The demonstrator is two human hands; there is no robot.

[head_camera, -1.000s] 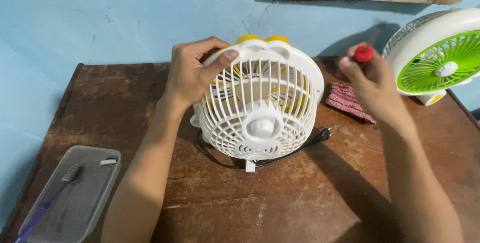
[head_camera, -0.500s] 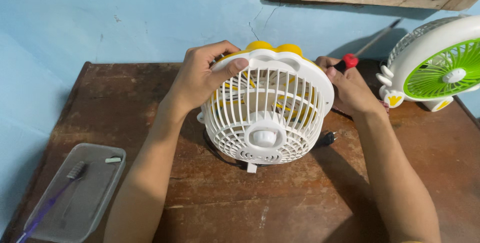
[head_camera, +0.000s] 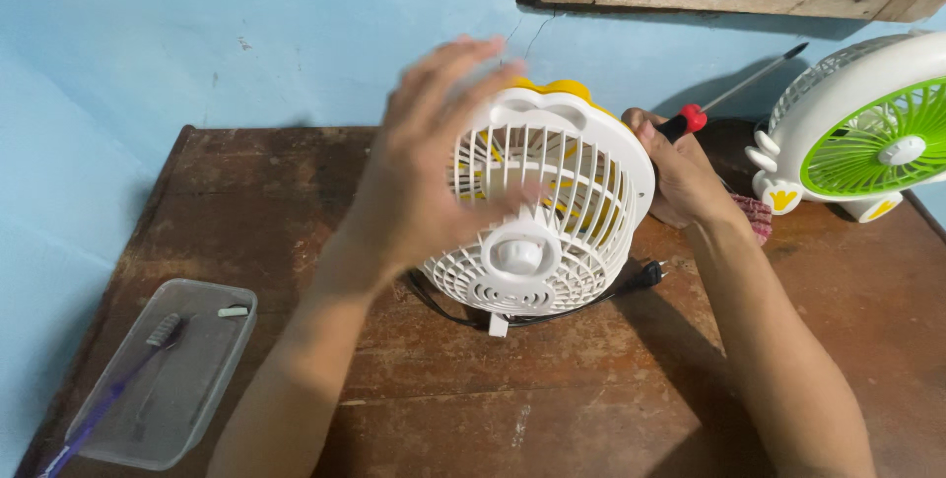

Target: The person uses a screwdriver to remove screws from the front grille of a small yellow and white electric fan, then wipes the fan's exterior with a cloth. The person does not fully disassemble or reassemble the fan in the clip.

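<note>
Two hands work a white fan [head_camera: 537,212] mid-table [head_camera: 591,379]. Left hand [head_camera: 429,172] hovers open, blurred, before the grille. Right hand [head_camera: 680,177] grips a screwdriver [head_camera: 690,121] behind it, apparently at rear screws; steadying seems needed.

Bare brown wooden tabletop [head_camera: 611,389]: open along the near edge and centre. Obstacles: small white round-grilled plastic fan [head_camera: 537,212] mid-table, black power cord [head_camera: 631,279] trailing right; white-and-green fan [head_camera: 862,138] far right; clear plastic tray [head_camera: 168,370] near-left corner.
</note>
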